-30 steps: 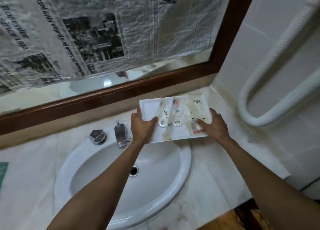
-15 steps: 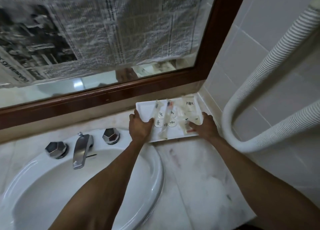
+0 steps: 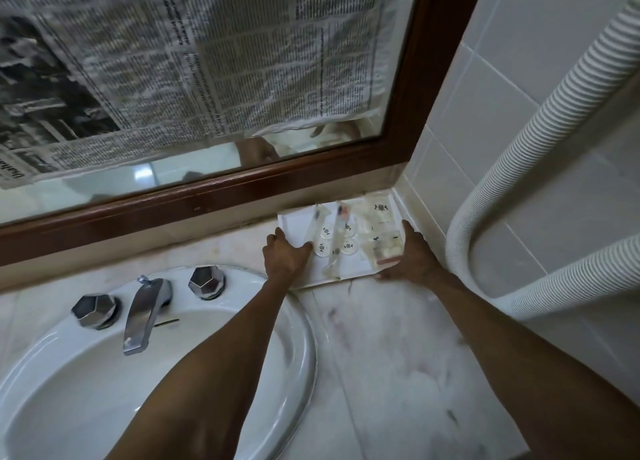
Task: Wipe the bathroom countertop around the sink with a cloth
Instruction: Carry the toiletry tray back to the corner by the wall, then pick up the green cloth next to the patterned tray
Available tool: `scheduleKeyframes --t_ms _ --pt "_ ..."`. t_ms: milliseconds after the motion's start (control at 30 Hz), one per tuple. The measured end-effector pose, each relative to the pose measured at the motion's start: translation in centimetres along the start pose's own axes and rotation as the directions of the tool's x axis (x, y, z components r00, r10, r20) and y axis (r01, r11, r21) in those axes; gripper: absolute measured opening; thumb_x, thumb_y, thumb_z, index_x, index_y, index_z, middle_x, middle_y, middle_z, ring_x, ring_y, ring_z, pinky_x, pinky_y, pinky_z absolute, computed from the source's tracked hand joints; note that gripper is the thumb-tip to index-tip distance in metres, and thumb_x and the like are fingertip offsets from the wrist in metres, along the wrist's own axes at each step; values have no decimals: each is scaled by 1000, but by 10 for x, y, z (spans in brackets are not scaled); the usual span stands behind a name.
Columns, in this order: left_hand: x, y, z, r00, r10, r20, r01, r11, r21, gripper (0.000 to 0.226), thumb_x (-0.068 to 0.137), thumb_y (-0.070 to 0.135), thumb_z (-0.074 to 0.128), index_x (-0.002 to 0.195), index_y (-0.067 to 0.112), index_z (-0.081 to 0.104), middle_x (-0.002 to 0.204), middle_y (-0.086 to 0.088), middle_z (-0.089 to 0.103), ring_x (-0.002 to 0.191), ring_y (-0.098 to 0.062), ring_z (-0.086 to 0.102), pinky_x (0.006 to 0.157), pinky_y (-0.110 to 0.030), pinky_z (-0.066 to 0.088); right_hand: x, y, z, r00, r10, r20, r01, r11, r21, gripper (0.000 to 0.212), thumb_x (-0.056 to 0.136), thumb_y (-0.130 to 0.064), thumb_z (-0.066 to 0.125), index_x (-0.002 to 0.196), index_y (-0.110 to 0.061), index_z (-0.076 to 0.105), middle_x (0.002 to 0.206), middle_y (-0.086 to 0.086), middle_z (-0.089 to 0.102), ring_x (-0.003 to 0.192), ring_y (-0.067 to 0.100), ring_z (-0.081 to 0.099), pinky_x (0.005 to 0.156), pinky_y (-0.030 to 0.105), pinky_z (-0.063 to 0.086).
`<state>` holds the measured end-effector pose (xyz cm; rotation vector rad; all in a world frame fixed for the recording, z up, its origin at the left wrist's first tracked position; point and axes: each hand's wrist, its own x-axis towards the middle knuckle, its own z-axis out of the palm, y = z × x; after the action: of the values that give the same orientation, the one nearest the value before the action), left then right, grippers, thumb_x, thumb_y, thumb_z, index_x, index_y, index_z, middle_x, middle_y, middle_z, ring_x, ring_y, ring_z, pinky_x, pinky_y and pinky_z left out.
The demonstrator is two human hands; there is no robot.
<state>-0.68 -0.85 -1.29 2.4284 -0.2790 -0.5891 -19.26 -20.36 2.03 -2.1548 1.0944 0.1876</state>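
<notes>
A white tray (image 3: pixel 298 222) of wrapped toiletries sits in the back right corner of the marble countertop (image 3: pixel 398 355), against the mirror frame and the tiled wall. My left hand (image 3: pixel 284 257) grips the tray's left edge, thumb on top. On the tray's right side, my right hand (image 3: pixel 414 257) holds the front corner. The white oval sink (image 3: pixel 298 338) lies to the left, under my left forearm. No cloth is in view.
A chrome faucet (image 3: pixel 143 314) and two faceted knobs (image 3: pixel 95 310) (image 3: pixel 206 281) stand at the sink's back rim. A wood-framed mirror (image 3: pixel 242 196) partly covered with newspaper rises behind. A white ribbed hose (image 3: pixel 519 140) loops along the tiled wall on the right.
Both hands have carried the tray from over the sink's back rim to the right, into the back corner of the countertop. The view has swung right with it.
</notes>
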Motion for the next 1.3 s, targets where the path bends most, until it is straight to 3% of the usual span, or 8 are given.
scheduleKeyframes --t_ms 267,400,500,567,700,867,1133,1300 --pt "7 15 11 999 -30 22 31 997 -76 85 87 43 68 152 2 33 146 -21 44 134 -40 46 110 -44 41 17 7 -4 997 -10 -80 15 998 58 134 50 -22 98 154 -3 15 154 17 34 142 29 33 110 28 29" --pt "5 25 15 999 -33 27 35 994 -100 86 90 40 68 155 1 28 150 -21 41 139 -38 42 111 -42 37 19 7 -7 990 -24 -136 56 970 237 75 81 3 74 145 2 36 140 20 48 100 14 55 64 0 40" --pt "6 28 18 999 -38 37 41 993 -111 86 90 41 69 154 0 29 151 -21 40 140 -38 42 112 -42 38 16 5 -5 977 -80 -199 130 958 255 40 98 -2 53 137 -1 47 122 8 55 74 -5 52 53 3 44" --pt "7 29 18 998 -41 41 45 993 -109 85 89 42 69 152 -1 32 150 -21 41 139 -38 43 112 -42 39 16 4 -4 960 -29 -280 123 938 325 29 100 -25 49 123 -11 60 114 6 63 78 10 64 54 22 55" --pt "14 26 10 994 -32 104 40 996 -79 81 91 47 65 149 -1 36 147 -21 45 135 -38 47 109 -44 43 13 -2 -4 965 86 -247 19 919 395 31 85 -33 58 112 -17 62 110 8 62 100 32 64 65 48 61" --pt "4 16 -25 988 112 110 -120 990 75 77 94 42 62 156 9 30 147 -19 48 135 -37 48 108 -47 44 6 -22 10 983 -88 -158 49 972 -230 100 63 -19 91 145 -12 34 143 13 42 132 34 42 103 47 42" --pt "-57 -43 -132 955 296 -17 -297 955 -13 39 96 37 59 133 27 62 109 11 74 87 -14 72 91 -35 55 -37 -141 57 909 -384 -161 402 911 96 69 76 -24 83 136 -15 50 134 6 56 110 23 61 91 39 50" --pt "-109 -127 -215 949 272 -158 -288 953 -89 34 97 26 58 131 27 64 92 13 72 72 -8 69 74 -28 54 -83 -242 113 853 -518 -65 522 849 77 54 87 -33 72 133 -15 51 123 3 63 96 20 66 88 41 52"
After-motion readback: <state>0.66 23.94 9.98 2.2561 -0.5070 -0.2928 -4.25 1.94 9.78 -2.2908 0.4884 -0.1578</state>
